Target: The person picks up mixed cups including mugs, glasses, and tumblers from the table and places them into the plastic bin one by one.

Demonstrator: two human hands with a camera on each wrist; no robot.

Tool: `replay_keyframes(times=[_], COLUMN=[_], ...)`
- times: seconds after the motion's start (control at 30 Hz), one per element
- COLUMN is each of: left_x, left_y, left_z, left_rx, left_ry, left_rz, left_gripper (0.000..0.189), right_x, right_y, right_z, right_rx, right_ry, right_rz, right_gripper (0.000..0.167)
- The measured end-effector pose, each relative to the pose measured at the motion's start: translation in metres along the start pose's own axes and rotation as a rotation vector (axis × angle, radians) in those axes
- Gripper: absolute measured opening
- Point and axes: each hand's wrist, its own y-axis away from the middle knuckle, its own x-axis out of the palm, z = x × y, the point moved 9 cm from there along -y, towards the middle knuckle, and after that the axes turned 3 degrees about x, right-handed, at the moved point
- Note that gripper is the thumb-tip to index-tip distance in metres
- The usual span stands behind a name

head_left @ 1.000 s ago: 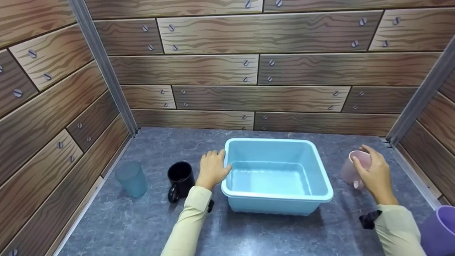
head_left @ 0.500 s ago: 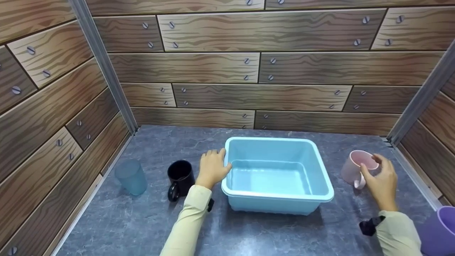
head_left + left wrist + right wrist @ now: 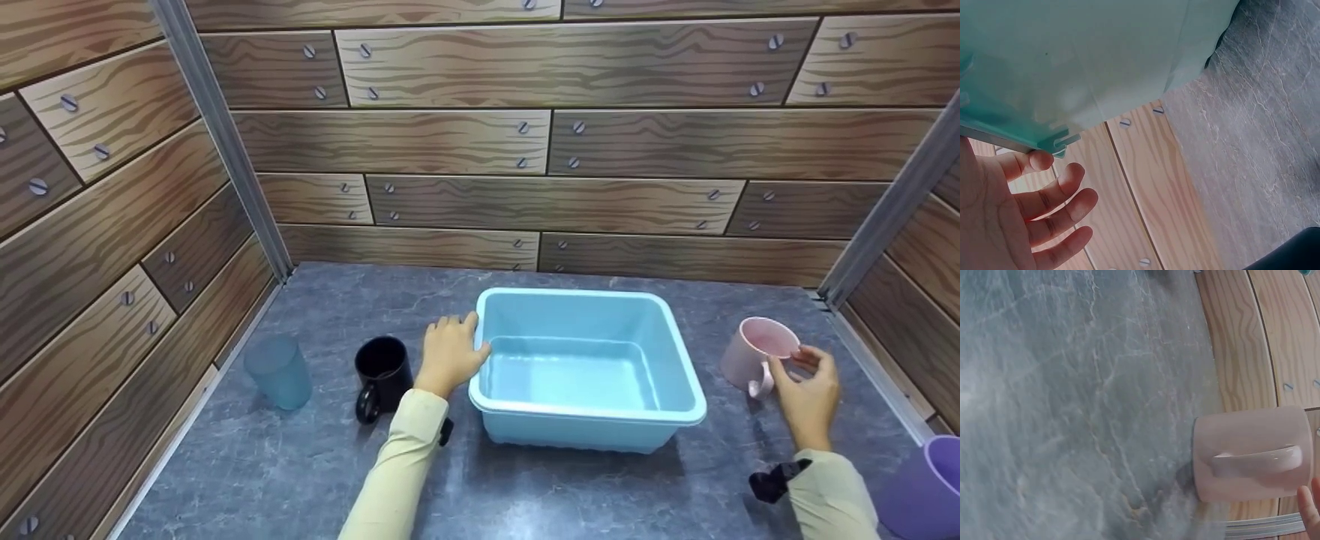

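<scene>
A light-blue plastic basin stands in the middle of the table. My left hand grips its left rim, the thumb over the edge and the fingers outside; in the left wrist view those fingers are loosely bent below the rim. To the basin's right stands an upright pink mug, its handle turned toward me. My right hand is at the mug's right side, with the thumb close to the handle and the fingers near the rim. It holds nothing. Most of this hand lies outside the right wrist view.
A black mug stands left of the basin, close to my left forearm. Farther left is a translucent blue cup. A purple cup is at the lower right edge. Wood-patterned walls enclose the marbled table.
My right hand has drawn back from over the pink mug's rim, toward me and slightly right, uncovering the rim and handle. My left hand stays on the basin.
</scene>
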Motion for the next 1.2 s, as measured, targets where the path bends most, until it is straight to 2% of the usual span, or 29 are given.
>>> replay_keyframes(times=[0.13,0.43,0.8,1.1,1.2], left_x=[0.001,0.003,0.003,0.004,0.003], left_y=[-0.001,-0.001,-0.003,-0.003,-0.002], left_z=[0.0,0.001,0.002,0.002,0.002], left_rx=[-0.007,-0.013,-0.015,-0.015,-0.014], left_ry=[0.003,0.0,-0.005,0.013,0.009], left_rz=[0.012,0.025,0.015,0.0,-0.001], left_gripper=[0.043,0.043,0.041,0.04,0.041], right_x=[0.001,0.008,0.015,0.02,0.022], right_y=[0.0,0.006,0.003,0.005,0.006], right_z=[-0.009,-0.026,-0.035,-0.046,-0.048], right_rx=[0.039,0.142,0.193,0.243,0.258], right_ry=[-0.031,-0.103,-0.162,-0.061,-0.073], right_rz=[-0.007,0.025,0.041,0.1,0.113], right_gripper=[0.028,0.028,0.024,0.018,0.018])
